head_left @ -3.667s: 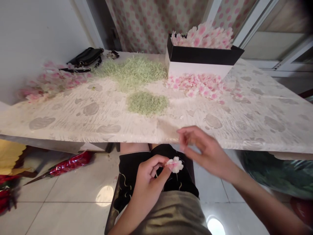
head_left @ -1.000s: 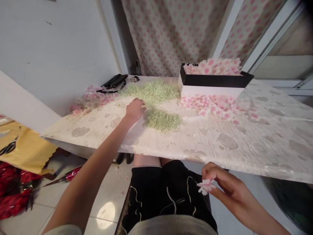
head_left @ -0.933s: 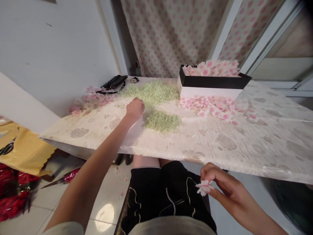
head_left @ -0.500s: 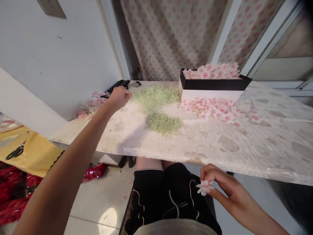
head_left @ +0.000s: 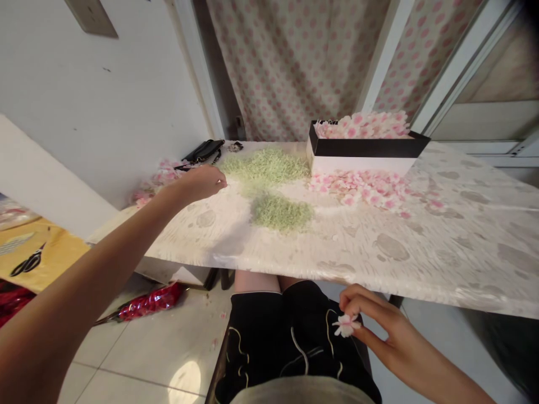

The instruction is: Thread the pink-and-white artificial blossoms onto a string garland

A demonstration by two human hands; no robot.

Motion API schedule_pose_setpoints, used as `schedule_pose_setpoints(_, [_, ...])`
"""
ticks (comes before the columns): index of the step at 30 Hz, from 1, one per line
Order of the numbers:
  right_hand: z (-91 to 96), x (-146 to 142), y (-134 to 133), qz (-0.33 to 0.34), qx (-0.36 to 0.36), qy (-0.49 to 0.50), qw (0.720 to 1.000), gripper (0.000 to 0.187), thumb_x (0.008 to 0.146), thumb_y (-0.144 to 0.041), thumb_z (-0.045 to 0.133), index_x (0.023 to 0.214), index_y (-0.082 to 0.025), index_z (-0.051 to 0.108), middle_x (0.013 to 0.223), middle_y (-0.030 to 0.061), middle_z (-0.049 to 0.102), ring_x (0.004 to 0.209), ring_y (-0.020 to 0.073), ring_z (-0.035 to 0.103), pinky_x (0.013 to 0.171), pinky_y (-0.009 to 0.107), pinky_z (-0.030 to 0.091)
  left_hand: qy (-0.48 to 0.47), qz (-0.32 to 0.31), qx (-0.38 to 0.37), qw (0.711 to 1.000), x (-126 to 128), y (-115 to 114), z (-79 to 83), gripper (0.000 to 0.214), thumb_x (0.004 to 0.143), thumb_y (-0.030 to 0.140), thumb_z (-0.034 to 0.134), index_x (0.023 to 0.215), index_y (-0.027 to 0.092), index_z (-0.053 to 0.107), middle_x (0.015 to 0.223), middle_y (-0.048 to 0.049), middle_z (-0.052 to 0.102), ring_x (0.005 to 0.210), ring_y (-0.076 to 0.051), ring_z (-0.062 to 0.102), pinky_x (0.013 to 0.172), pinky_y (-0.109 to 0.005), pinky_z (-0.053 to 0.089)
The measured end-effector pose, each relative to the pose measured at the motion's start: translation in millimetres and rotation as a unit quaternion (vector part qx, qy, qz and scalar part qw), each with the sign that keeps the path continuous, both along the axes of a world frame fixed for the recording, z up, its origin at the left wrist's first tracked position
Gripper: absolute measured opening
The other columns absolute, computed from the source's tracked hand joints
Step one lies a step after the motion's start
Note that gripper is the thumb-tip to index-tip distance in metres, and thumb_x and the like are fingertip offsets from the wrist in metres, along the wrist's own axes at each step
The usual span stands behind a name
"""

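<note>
My right hand (head_left: 373, 317), low in front of the table edge, pinches a small pink and white artificial flower (head_left: 346, 325) between thumb and fingers. Stretched far out over the table, my left hand (head_left: 206, 182) is closed in a pinch; whatever it holds, if anything, is too small to make out. Just right of it lies a heap of pale green, thread-like pieces (head_left: 269, 163), with a second green heap (head_left: 284, 212) nearer to me. Loose pink and white blossoms (head_left: 370, 189) are spread in front of a white box with a black rim (head_left: 362, 148), which more blossoms fill.
A black pouch (head_left: 202, 151) lies by the wall, with pink blossoms (head_left: 162, 175) near it. Scissors (head_left: 28, 264) rest on a yellow cloth (head_left: 59, 247) at the left. A red shiny bundle (head_left: 149, 303) is on the floor. The table (head_left: 269, 247) has a patterned cover.
My left hand has moved slightly down, nearer the table surface, still pinched. My right hand has shifted a little left with the flower in it. The view has shifted slightly.
</note>
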State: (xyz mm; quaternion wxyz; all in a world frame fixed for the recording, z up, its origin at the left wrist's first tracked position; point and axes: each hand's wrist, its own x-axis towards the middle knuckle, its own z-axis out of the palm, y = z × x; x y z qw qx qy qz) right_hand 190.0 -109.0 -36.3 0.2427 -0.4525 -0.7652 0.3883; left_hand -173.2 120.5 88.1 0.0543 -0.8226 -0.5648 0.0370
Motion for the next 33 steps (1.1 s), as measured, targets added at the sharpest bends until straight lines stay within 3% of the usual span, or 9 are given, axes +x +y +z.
schedule_pose_setpoints(5, [0.0,-2,0,0.023,0.016,-0.006,1.000,0.017,0.091,-0.010,0.044,0.084,-0.025,0.045,0.098,0.0004,0.056,0.088,0.0152,0.060,0.079,0.028,0.049,-0.002,0.027,-0.038,0.999,3,-2,2.5,0.022,0.092,0.030,0.060,0.105,0.013,0.063,0.105,-0.0068,0.066,0.092,-0.021,0.065,0.082,-0.042,0.053])
schedule_pose_setpoints(9, [0.7,-3,1,0.024,0.031,0.000,0.999,0.017,0.091,-0.010,0.044,0.084,-0.025,0.046,0.097,0.0011,0.057,0.086,0.0159,0.061,0.077,0.029,0.051,-0.073,0.005,-0.031,0.997,14,-15,6.9,0.015,0.093,0.025,0.057,0.094,0.013,0.066,0.096,-0.0062,0.069,0.088,-0.020,0.065,0.081,-0.039,0.051])
schedule_pose_setpoints(12, [6.7,-3,1,0.022,0.052,0.023,0.998,0.018,0.091,-0.009,0.045,0.084,-0.025,0.048,0.095,0.0011,0.058,0.083,0.0154,0.062,0.074,0.028,0.051,-0.150,-0.059,-0.027,0.987,41,-52,10.2,0.023,0.093,0.019,0.048,0.090,0.015,0.070,0.092,-0.0066,0.071,0.088,-0.020,0.065,0.079,-0.030,0.048])
schedule_pose_setpoints(16, [23.1,-6,-2,0.010,0.117,0.078,0.990,0.021,0.089,-0.006,0.047,0.089,-0.026,0.053,0.110,0.0030,0.056,0.101,0.0162,0.061,0.084,0.027,0.051,-0.223,-0.183,-0.080,0.954,94,-127,2.6,0.024,0.096,0.027,0.047,0.089,0.020,0.068,0.083,-0.0001,0.069,0.075,-0.013,0.062,0.068,-0.022,0.045])
schedule_pose_setpoints(19, [36.7,-10,-5,-0.001,0.171,0.132,0.976,0.025,0.089,-0.003,0.049,0.094,-0.026,0.058,0.124,0.0038,0.052,0.115,0.0172,0.056,0.096,0.030,0.047,-0.296,-0.290,-0.158,0.896,125,-173,-11.9,0.024,0.098,0.020,0.046,0.082,0.016,0.063,0.077,0.0006,0.061,0.070,-0.010,0.057,0.066,-0.020,0.042])
schedule_pose_setpoints(21, [43.3,-12,-7,0.000,0.191,0.167,0.967,0.028,0.088,-0.001,0.050,0.095,-0.026,0.059,0.122,0.0040,0.055,0.112,0.0167,0.059,0.095,0.030,0.048,-0.333,-0.324,-0.184,0.866,137,-190,-22.1,0.019,0.098,0.017,0.047,0.086,0.016,0.062,0.081,0.0001,0.060,0.074,-0.010,0.056,0.067,-0.019,0.042])
schedule_pose_setpoints(26, [47.9,-10,-10,0.025,0.187,0.200,0.962,0.032,0.083,0.003,0.049,0.097,-0.024,0.059,0.100,0.0039,0.064,0.087,0.0142,0.065,0.072,0.025,0.054,-0.380,-0.362,-0.189,0.830,146,-200,-39.9,0.016,0.096,0.013,0.050,0.085,0.016,0.060,0.079,-0.0004,0.058,0.073,-0.013,0.054,0.068,-0.022,0.041])
schedule_pose_setpoints(30, [46.3,-3,-12,0.043,0.175,0.196,0.964,0.034,0.079,0.004,0.049,0.096,-0.024,0.059,0.104,0.0042,0.064,0.087,0.0151,0.065,0.073,0.026,0.054,-0.402,-0.374,-0.194,0.813,148,-199,-45.5,0.017,0.095,0.012,0.049,0.086,0.017,0.062,0.079,-0.0007,0.061,0.068,-0.013,0.054,0.064,-0.022,0.042])
schedule_pose_setpoints(33, [45.4,0,-14,0.050,0.172,0.177,0.968,0.039,0.077,0.006,0.047,0.097,-0.026,0.058,0.108,0.0043,0.063,0.090,0.0157,0.065,0.075,0.027,0.054,-0.392,-0.383,-0.172,0.819,148,-200,-47.2,0.020,0.096,0.014,0.047,0.086,0.018,0.063,0.077,-0.0013,0.062,0.067,-0.014,0.055,0.066,-0.024,0.042])
